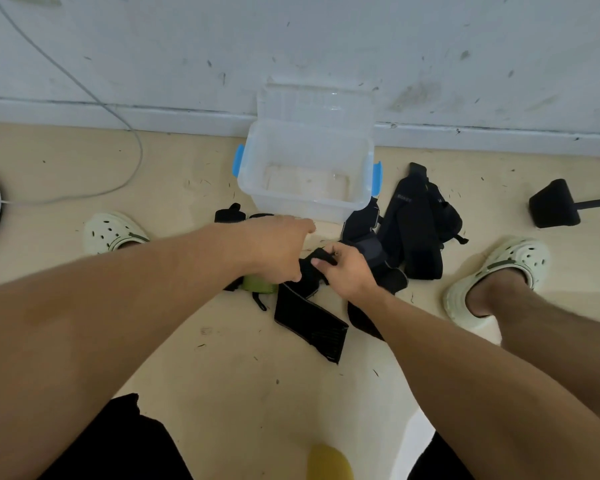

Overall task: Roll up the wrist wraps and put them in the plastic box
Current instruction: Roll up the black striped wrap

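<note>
Both hands, the left hand [278, 247] and right hand [347, 268], pinch the top end of a black wrist wrap [309, 313] trailing on the floor before the empty plastic box [305, 199], seemingly starting the roll, which needs tight, even turns next.

The plastic box [305, 174] stands open-topped, its lid [314, 100] tilted back against the wall behind it. Black wraps [416, 223] crowd the floor right of the box and in front of it; bare floor [174, 168] lies to its left.
</note>
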`<state>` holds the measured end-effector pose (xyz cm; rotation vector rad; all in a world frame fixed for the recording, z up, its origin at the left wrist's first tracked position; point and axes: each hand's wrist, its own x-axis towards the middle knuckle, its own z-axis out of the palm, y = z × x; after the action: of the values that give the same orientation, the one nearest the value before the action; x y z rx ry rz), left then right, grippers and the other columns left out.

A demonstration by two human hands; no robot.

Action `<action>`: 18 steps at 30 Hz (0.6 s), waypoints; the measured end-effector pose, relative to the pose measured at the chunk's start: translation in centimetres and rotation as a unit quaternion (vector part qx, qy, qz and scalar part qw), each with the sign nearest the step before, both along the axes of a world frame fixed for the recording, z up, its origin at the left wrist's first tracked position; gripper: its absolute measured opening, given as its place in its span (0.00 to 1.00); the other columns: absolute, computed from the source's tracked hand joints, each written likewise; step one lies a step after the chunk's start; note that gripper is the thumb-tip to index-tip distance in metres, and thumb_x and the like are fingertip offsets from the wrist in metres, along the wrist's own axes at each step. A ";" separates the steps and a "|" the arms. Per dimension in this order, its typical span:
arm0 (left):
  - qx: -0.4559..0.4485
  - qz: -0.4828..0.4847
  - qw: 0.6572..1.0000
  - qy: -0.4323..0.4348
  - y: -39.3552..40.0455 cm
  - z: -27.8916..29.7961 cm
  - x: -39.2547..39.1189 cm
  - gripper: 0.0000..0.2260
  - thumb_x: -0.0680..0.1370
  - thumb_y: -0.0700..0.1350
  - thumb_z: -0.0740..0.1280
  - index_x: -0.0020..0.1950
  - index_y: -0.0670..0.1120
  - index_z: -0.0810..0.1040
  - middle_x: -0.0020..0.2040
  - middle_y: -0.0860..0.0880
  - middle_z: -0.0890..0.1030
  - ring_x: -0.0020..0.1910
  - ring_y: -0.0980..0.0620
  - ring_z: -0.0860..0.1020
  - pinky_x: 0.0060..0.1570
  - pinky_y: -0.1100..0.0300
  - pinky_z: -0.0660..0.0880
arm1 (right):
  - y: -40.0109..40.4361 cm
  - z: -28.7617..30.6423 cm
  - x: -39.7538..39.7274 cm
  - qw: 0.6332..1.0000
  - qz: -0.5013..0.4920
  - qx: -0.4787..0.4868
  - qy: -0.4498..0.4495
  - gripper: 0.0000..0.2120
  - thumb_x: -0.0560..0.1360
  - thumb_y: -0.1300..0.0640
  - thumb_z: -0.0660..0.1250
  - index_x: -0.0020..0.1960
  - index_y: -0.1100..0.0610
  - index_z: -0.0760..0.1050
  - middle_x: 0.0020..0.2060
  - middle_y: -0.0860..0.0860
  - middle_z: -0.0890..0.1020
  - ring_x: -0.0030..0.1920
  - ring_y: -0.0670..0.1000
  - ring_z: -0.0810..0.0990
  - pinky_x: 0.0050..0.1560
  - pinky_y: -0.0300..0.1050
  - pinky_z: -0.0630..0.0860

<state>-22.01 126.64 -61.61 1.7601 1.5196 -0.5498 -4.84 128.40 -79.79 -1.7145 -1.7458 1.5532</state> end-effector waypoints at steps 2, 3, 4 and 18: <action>0.023 0.017 1.000 -0.006 0.0 -0.6 -0.6 0.37 0.80 0.50 0.72 0.84 0.48 0.55 0.77 0.45 0.69 0.73 0.44 0.71 0.70 0.47 0.72 | 1.1 2.7 0.0 0.981 -0.021 -0.138 0.136 0.07 0.79 0.58 0.73 0.56 0.58 0.82 0.44 0.51 0.87 0.40 0.48 0.85 0.46 0.41 0.80; 0.021 0.032 0.999 -0.011 0.0 -0.8 -0.9 0.38 0.79 0.51 0.73 0.83 0.48 0.57 0.77 0.46 0.69 0.74 0.44 0.70 0.71 0.46 0.71 | 1.6 4.1 0.3 0.959 -0.005 -0.206 0.193 0.09 0.79 0.58 0.73 0.58 0.58 0.82 0.45 0.51 0.87 0.38 0.47 0.85 0.46 0.41 0.81; 0.009 0.053 0.998 -0.019 0.0 -0.9 -1.2 0.37 0.79 0.54 0.74 0.82 0.48 0.60 0.76 0.47 0.70 0.73 0.44 0.71 0.71 0.47 0.71 | 2.1 5.4 0.6 0.938 0.015 -0.255 0.235 0.10 0.79 0.58 0.72 0.59 0.59 0.81 0.45 0.51 0.86 0.38 0.47 0.85 0.46 0.41 0.81; 0.082 0.098 0.981 -0.149 -0.1 -1.6 0.8 0.10 0.84 0.51 0.67 0.45 0.52 0.71 0.39 0.54 0.73 0.37 0.57 0.71 0.36 0.60 0.65 | -0.9 -5.3 11.2 0.953 -0.065 -0.104 -0.277 0.51 0.69 0.48 0.81 0.83 0.49 0.55 0.76 0.55 0.66 0.74 0.63 0.68 0.73 0.61 0.70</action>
<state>-21.26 126.52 -63.17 1.6991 1.5336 -0.0587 6.36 127.48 -85.07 -2.5057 -1.6859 1.3166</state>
